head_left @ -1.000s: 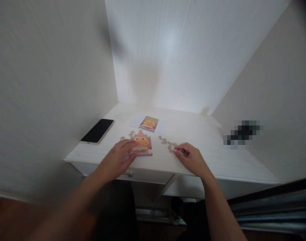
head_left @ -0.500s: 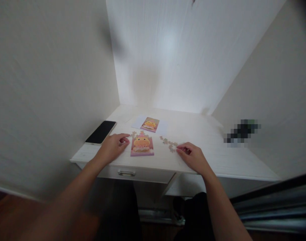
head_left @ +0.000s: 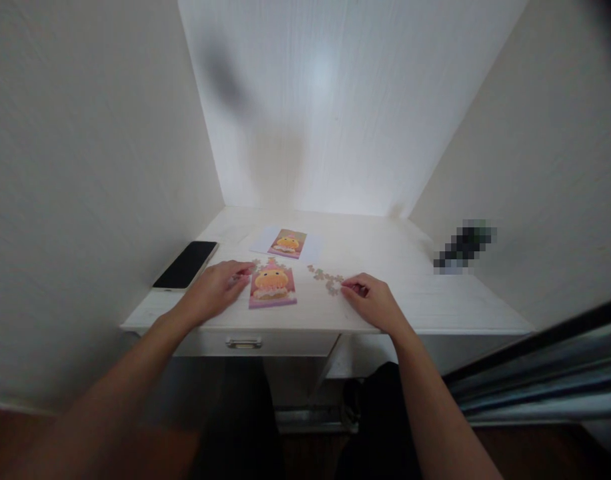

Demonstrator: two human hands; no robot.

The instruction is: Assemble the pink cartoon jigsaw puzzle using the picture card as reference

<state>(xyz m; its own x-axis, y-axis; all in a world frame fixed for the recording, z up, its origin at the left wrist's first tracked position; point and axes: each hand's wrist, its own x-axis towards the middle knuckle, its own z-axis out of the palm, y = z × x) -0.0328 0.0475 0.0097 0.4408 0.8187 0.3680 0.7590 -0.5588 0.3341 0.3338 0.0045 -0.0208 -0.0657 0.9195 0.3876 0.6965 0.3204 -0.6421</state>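
- Head view: the left hand (head_left: 213, 291) lies palm down on the white desk (head_left: 415, 300), fingers loosely spread, its fingertips at the left edge of the partly built puzzle (head_left: 272, 289); whether they press a piece there cannot be told.
- The puzzle shows an orange figure on pink and sits near the front edge of the desk, between the two hands, with a few unjoined pieces at its top edge.
- The right hand (head_left: 373, 303) rests on the desk to the right of the puzzle, fingers curled in, the tips at the near end of a short string of loose pieces (head_left: 325, 279); it may pinch one, but the piece itself is too small to make out.
- Behind the puzzle, well apart from both hands, a reference picture (head_left: 286, 243) of the same orange figure lies on a white sheet.
- A black phone (head_left: 186, 264) lies face up at the left edge of the desk, just beside the left wall, near the left hand but not touching it.
- Nothing lies between either hand and the puzzle.
- A drawer handle (head_left: 243, 343) shows under the desk's front edge.
- The desk stands in a narrow niche: pale walls left and right, a white panelled back wall with a soft glare on it.
- A blurred-out patch (head_left: 464, 247) sits by the right wall.
- The floor at the bottom left is dark reddish wood.
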